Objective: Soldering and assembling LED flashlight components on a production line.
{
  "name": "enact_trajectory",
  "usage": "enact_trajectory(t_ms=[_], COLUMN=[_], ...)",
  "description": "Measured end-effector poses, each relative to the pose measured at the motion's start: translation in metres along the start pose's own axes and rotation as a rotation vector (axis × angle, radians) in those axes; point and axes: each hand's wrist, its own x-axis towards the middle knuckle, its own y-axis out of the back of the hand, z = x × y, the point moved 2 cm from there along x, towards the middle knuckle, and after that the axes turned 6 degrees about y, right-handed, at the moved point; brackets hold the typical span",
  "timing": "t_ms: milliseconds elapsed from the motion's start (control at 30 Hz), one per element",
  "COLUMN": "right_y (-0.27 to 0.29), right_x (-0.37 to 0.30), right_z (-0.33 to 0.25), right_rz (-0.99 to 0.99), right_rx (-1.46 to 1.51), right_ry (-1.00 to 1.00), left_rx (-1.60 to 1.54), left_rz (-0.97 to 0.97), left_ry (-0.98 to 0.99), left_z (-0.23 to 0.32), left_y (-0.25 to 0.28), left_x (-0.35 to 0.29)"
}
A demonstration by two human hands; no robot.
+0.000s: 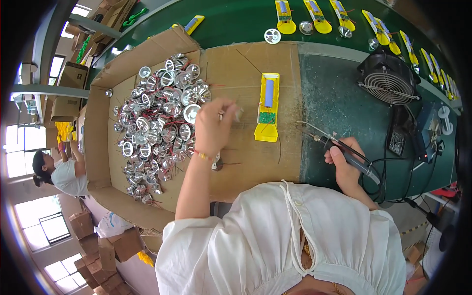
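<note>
Soldering iron (344,150) sits clamped in the right hand (344,167), lower right of frame, tip aimed left. Left hand (214,129), centre frame, pinches a small reflector part (237,114) between closed fingertips beside the yellow casing (268,105); steadying that part probably helps the joint. Silver reflectors (157,128) fill the cardboard tray (98,128). Brown cartons (93,241) stack lower left.
</note>
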Motion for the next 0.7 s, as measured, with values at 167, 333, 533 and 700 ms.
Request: enact_trajectory(t_ms=[167,333,533,700], right_y=[-0.022,-0.038,-0.048,-0.052], right_x=[0.004,0.014,0.018,0.019], right_z=[-0.003,0.01,0.016,0.019], right_rz=[-0.108,-0.164,-0.177,-0.127], right_rx=[-0.07,-0.174,-0.146,-0.1], right_ry=[0.069,0.136,0.098,0.082], left_rx=[-0.211,-0.203,-0.223,-0.192], left_rz=[-0.062,0.046,0.04,0.11], left_ry=[0.154,0.133,0.165,0.12], left_z=[0.01,0.0,-0.001,0.002], left_y=[-0.019,-0.043,-0.052,-0.055], left_x=[-0.041,-0.041,-0.04,-0.039])
